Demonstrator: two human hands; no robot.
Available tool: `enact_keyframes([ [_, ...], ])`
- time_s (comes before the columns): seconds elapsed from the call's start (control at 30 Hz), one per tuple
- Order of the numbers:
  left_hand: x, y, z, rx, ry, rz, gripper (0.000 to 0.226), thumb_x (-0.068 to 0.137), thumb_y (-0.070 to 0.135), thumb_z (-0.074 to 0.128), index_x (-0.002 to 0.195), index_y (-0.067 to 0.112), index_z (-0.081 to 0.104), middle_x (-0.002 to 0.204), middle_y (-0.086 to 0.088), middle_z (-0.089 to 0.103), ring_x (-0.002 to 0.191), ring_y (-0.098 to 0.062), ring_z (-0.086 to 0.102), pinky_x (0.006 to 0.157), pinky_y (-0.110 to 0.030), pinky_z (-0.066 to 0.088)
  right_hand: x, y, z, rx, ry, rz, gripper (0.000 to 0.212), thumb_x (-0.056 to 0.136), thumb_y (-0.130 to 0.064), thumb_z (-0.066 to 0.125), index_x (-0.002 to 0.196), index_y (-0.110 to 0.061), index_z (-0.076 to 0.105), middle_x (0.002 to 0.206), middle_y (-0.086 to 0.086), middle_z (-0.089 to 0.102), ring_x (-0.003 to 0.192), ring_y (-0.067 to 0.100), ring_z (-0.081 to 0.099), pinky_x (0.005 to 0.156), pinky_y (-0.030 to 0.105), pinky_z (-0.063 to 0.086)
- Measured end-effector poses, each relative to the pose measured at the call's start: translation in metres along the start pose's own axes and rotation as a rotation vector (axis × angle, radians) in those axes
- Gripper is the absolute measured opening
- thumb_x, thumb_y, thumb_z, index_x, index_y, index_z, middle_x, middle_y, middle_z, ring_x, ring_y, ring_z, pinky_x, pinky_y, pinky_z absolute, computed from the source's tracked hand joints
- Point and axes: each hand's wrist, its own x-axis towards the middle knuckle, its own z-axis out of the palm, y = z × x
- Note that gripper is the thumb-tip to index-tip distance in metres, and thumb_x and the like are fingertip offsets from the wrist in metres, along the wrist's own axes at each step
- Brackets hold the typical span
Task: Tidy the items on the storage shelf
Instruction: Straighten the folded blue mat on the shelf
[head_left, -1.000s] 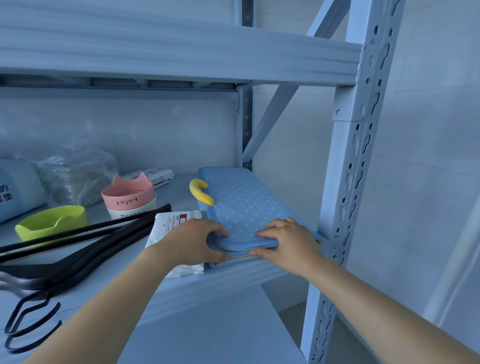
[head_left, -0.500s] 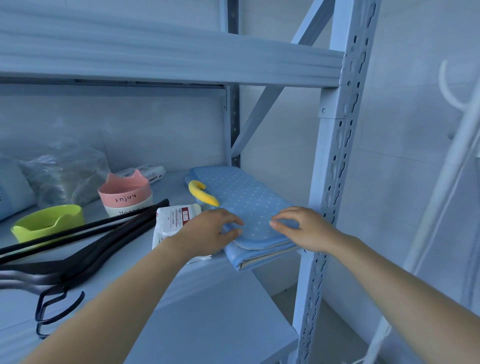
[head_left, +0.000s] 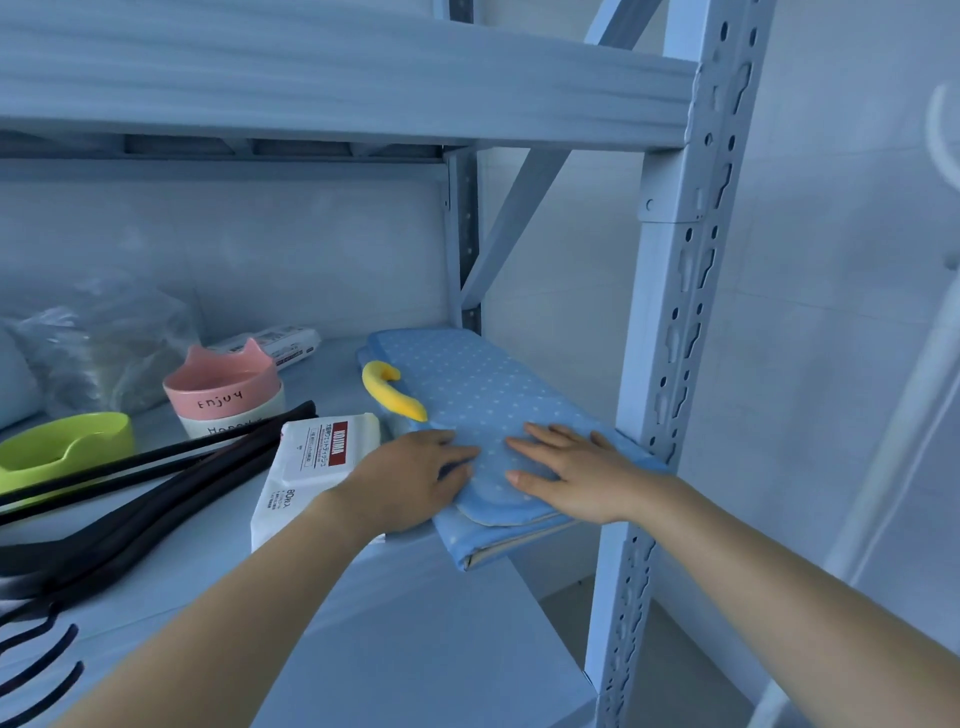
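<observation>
A folded blue polka-dot cloth item (head_left: 457, 384) with a yellow loop (head_left: 389, 389) lies at the right end of the grey shelf (head_left: 171, 577), its near corner sticking out over the front edge. My left hand (head_left: 410, 478) lies flat on the cloth's near left corner with fingers straight. My right hand (head_left: 576, 473) presses flat on the cloth's near end, fingers spread and pointing left. Just left of the cloth lies a white wipes pack (head_left: 311, 473) with a red label, partly under my left wrist.
Black hangers (head_left: 135, 499) lie across the shelf's left half. A pink cat-ear bowl (head_left: 223, 389) stacked on a white one, a green bowl (head_left: 62, 447), a clear plastic bag (head_left: 98, 353) and a white packet (head_left: 275, 343) sit behind. A perforated upright (head_left: 675, 322) stands right of the cloth.
Both hands let go of the cloth's near edge and moved onto its top, now lying flat. The cloth has slid a little further onto the shelf.
</observation>
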Motion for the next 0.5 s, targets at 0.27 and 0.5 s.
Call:
enact_keyframes([
  [0.27, 0.017, 0.0, -0.011, -0.004, 0.007, -0.036, 0.045, 0.09, 0.047, 0.051, 0.134, 0.037, 0.046, 0.133, 0.007, 0.046, 0.124, -0.014, 0.042, 0.105, -0.031, 0.033, 0.023, 0.006, -0.017, 0.098, 0.075, -0.078, 0.072, 0.085, -0.069, 0.037, 0.146, -0.035, 0.025, 0.156, -0.011, 0.013, 0.143, 0.008, 0.015, 0.117, 0.032, 0.015],
  [0.5, 0.019, 0.002, 0.0, 0.04, -0.01, -0.096, 0.049, 0.093, 0.051, 0.041, 0.14, 0.037, 0.037, 0.148, 0.007, 0.032, 0.135, -0.013, 0.03, 0.108, -0.025, 0.022, 0.057, 0.013, -0.024, 0.087, 0.032, -0.194, 0.072, 0.085, -0.062, 0.048, 0.146, -0.031, 0.026, 0.155, -0.008, 0.02, 0.142, 0.009, 0.02, 0.115, 0.025, 0.017],
])
